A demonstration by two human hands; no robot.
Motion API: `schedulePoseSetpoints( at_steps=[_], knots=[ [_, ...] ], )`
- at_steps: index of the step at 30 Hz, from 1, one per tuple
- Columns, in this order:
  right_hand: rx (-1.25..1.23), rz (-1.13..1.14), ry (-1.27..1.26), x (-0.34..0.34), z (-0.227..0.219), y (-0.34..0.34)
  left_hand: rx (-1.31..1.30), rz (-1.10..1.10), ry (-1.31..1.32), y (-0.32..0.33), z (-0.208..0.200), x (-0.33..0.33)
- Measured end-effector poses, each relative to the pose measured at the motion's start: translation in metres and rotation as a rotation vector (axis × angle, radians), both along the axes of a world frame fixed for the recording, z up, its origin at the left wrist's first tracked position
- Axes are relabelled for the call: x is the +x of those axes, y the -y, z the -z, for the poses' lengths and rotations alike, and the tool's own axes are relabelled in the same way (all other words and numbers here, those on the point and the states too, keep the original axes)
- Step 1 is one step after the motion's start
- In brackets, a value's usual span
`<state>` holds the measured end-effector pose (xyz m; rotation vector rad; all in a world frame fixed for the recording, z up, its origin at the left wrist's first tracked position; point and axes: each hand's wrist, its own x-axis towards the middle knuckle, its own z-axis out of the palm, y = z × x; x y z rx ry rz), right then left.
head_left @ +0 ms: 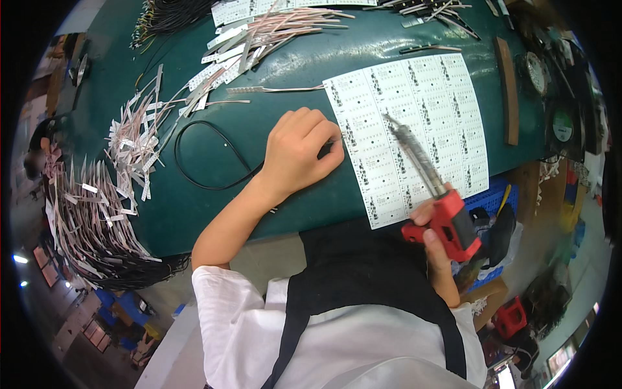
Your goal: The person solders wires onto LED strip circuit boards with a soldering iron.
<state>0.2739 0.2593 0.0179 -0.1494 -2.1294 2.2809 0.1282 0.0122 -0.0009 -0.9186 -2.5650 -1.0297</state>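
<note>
A white panel of circuit boards (pixel 414 123), printed with rows of small black parts, lies on the green table mat. At its left edge my left hand (pixel 302 152) is closed, thumb and forefinger pinched together, on a black cable (pixel 201 187). The cable runs out from under my wrist and loops on the mat. Its end at the fingertips is mostly hidden. My right hand (pixel 433 236) grips a red pistol-shaped soldering iron (pixel 453 227) over the panel's near right part. The slim metal barrel points up and left across the boards, slightly blurred, and I cannot tell whether its tip touches them.
White strips with pinkish wires (pixel 233 55) pile up at the back, with a bundle (pixel 97 220) hanging at the left edge. Black cables (pixel 172 19) lie far left. A wooden bar (pixel 507 91) sits on the right, and a blue basket (pixel 502 194) stands beside the table.
</note>
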Motion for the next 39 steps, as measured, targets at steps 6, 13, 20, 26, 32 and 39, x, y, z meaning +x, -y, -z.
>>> schedulePoseSetpoints(
  at_steps=[6,13,20,26,32,39],
  knots=[
    [-0.265,0.109,-0.039,-0.018,0.017,-0.003,-0.024,-0.007,-0.025,0.005,0.001,-0.001],
    [-0.299,0.06,-0.106,-0.031,0.019,0.0,-0.057,0.009,-0.052,0.007,0.001,-0.012],
    [-0.376,0.041,-0.148,-0.023,0.028,-0.01,-0.07,0.0,0.134,0.05,-0.029,-0.04],
    [-0.352,-0.013,-0.159,-0.025,0.025,-0.01,-0.059,-0.565,-0.122,0.16,-0.034,-0.137],
    [-0.323,0.031,-0.182,-0.028,0.022,-0.004,-0.695,-0.774,-0.368,0.203,-0.009,-0.185],
    [-0.336,0.032,-0.178,-0.027,0.023,-0.004,-0.63,-0.484,-0.608,0.181,-0.019,-0.194]
  ],
)
